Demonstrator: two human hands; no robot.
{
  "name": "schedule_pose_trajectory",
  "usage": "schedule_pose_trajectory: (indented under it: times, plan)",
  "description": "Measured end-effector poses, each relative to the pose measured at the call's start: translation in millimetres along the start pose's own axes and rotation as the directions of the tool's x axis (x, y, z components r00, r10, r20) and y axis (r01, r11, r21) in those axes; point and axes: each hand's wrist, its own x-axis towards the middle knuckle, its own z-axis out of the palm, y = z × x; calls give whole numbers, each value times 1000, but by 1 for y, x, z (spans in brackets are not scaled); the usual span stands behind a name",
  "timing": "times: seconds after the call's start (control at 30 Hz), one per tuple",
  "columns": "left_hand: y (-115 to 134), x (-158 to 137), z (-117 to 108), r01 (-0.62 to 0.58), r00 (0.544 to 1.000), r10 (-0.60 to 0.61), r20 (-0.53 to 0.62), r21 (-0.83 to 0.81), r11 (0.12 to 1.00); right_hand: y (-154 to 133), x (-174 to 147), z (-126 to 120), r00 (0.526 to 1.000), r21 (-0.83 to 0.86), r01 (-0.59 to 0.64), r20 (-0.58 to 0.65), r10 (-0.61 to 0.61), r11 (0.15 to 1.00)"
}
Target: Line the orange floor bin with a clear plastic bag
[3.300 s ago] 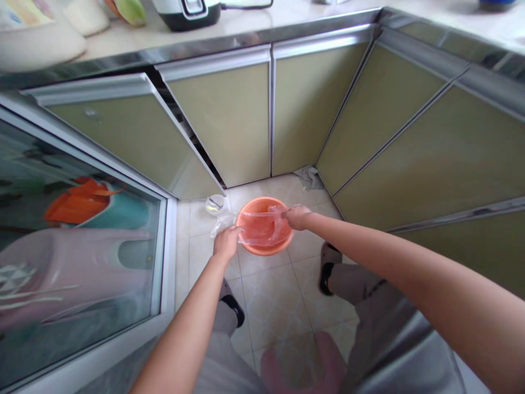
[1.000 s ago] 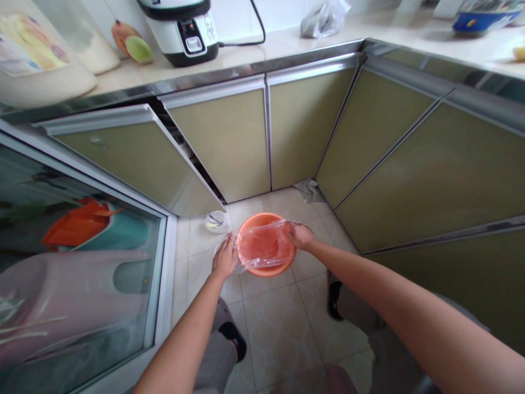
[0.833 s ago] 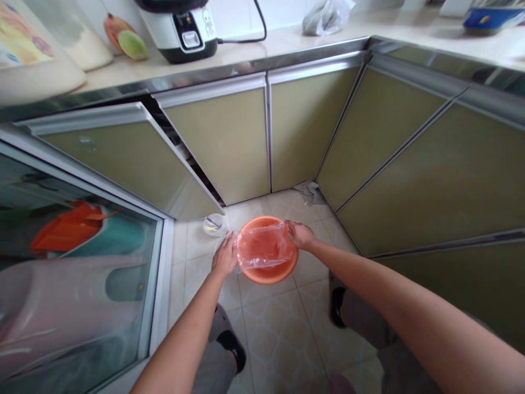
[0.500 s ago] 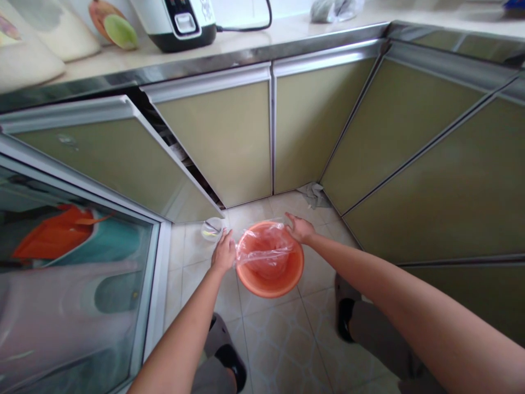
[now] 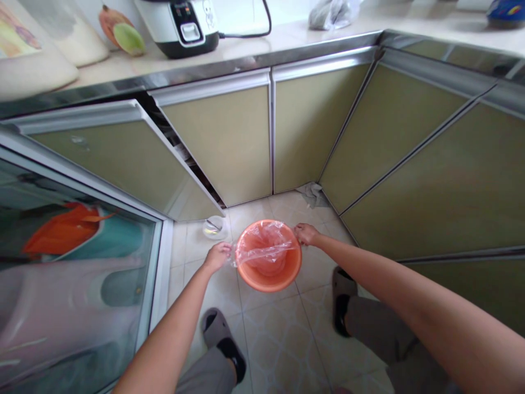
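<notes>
An orange plastic basin stands on the tiled floor in front of me. Crumpled clear plastic film lies across its opening, with a gathered band running from side to side. My left hand is just left of the basin, thumb and fingers pinched on the film's left end. At the right rim, my right hand has its fingers closed on the film's other end; the exact grip is too small to see well.
A small clear bowl with something thin in it is on the floor at left. A cabinet door hangs ajar. A grey cloth lies in the corner. My slippered feet flank the basin. A white-and-black appliance stands on the counter.
Both hands have moved outward from the basin and their fingers have closed in on the film's ends. The film is drawn out slightly to the left.
</notes>
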Motion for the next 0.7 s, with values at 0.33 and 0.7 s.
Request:
schedule_pose_trajectory:
  times: [0.33, 0.7]
  plan:
    - [35, -73, -8, -439, 888, 438, 139, 539, 719, -7, -77, -5, 934, -258, 311, -95, -345, 914]
    - [14, -97, 9, -464, 885, 344, 314, 669, 580, 20, -92, 9, 961, -349, 260, -2, -278, 900]
